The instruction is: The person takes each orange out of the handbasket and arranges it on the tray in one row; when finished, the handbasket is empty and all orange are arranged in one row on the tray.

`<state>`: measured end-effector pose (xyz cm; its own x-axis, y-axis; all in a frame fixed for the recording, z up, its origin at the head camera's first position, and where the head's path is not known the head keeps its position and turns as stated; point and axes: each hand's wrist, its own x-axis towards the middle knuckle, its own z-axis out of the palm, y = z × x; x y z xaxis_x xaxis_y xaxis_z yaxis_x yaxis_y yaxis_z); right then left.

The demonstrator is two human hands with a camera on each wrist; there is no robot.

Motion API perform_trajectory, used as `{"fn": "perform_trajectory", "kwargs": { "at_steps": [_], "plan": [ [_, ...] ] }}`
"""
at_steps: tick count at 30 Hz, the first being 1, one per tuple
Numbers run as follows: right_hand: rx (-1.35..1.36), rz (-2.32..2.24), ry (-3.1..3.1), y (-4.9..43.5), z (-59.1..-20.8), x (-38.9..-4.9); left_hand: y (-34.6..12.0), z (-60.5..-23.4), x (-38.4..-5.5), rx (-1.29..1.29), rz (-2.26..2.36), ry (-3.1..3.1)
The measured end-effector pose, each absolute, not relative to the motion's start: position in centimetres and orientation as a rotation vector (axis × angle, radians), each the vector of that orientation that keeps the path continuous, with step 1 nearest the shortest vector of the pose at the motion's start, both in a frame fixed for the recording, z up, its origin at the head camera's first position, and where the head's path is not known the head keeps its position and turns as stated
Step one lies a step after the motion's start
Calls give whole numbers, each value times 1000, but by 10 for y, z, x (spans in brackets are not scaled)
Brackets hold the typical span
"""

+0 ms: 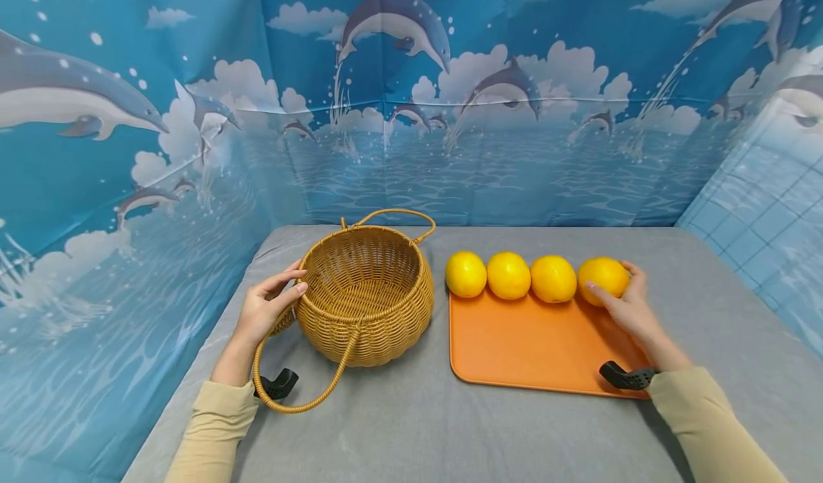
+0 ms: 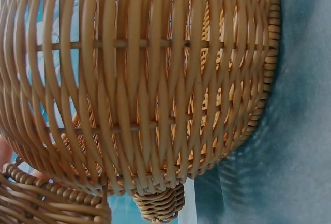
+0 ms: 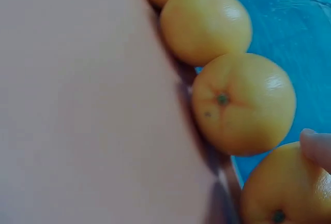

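A round wicker basket [image 1: 379, 336] stands at the left, its inside bare to the woven bottom. My left hand [image 1: 256, 313] holds its left rim with thumb and fingers; in the left wrist view the basket wall [image 2: 134, 89] hides most of that hand. On the right, my right hand [image 1: 633, 304] grips the rightmost orange [image 1: 602, 277], thumb on the near side and fingers on the far right. Three other oranges [image 1: 509, 276] line up to its left along the far edge of an orange tray [image 1: 514, 344]. The right wrist view shows a fingertip [image 3: 316, 149] against the gripped orange [image 3: 282, 193].
One basket handle [image 1: 308, 406] hangs forward over the grey tabletop [image 1: 398, 426], the other [image 1: 401, 211] leans out at the back. Black wrist mounts [image 1: 620, 376] sit by both sleeves. A blue dolphin-print curtain [image 1: 411, 161] closes off the back and sides.
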<state>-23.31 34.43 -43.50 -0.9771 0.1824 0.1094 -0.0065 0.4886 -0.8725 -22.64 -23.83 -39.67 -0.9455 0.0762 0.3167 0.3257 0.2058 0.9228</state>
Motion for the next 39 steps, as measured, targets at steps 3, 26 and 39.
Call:
{"fn": "perform_trajectory", "kwargs": {
  "at_steps": [3,26,39],
  "plan": [
    [-135,1417,-2547,343,-438,-234,-238,-397,-227,-382,-1827,-2272],
    [-231,1306,-2601,339,-439,-235,-239,-396,-228,-393,-1819,-2290],
    [89,925,-2912,355,-388,-223,-257,-359,-226,-661,-1296,-2779]
  ]
}}
